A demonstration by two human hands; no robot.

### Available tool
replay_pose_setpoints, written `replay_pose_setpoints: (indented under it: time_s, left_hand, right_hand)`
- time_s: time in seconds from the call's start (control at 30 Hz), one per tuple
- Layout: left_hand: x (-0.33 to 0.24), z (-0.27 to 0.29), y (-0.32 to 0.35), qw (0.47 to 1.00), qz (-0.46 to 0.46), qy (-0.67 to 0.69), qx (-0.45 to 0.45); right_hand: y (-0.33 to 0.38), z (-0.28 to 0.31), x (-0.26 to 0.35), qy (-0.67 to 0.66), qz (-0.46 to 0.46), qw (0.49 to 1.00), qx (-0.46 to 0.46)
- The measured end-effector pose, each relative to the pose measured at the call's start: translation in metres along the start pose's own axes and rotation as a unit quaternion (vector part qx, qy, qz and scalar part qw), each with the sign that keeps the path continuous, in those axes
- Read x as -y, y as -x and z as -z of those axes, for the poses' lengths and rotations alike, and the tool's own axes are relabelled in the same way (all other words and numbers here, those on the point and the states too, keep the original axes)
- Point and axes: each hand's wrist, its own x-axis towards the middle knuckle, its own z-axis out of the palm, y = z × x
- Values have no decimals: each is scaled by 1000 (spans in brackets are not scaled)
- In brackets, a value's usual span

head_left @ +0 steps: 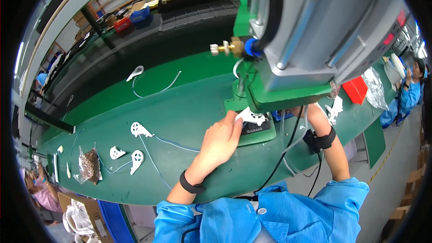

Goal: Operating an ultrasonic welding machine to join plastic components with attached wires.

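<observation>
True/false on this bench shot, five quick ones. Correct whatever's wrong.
1. The left hand grips a white part at the gray-and-green machine. True.
2. The right hand shows all its fingers. False: the machine hides them.
3. The clear bag of brown bits lies right of the machine in the picture. False: it lies well to the left.
4. A red bin shows to the right of the machine's green lower plate. True.
5. The wearer's sleeves are pink. False: they are blue.
</observation>
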Motion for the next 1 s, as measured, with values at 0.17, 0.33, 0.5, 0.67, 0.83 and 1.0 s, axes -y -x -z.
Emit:
replay_pose_setpoints:
  time_s: [0.17, 0.33, 0.5, 0.67, 0.83, 1.0]
  left_hand:
    - [-4, 2, -2, 999, 30, 40, 21]
    - [12, 20, -11, 991, 22, 126, 50]
    - [46, 76, -7, 979, 66, 193, -8]
    - [112, 80, -105, 994, 27, 86, -59]
    - [155, 90, -232, 900, 201, -370, -114]
    - [270, 131, -206, 864, 317, -348, -180]
  right_hand:
    - [-15, -19, -46, 61, 137, 983, -108]
    - [-15, -18, -35, 127, 118, 980, -93]
    - [13, -11, -22, 183, 82, 974, -108]
    - [16, -14, -22, 220, 56, 968, -105]
    - [38, -1, -8, 321, -36, 941, -97]
    - [70, 33, 73, 165, -56, 971, -161]
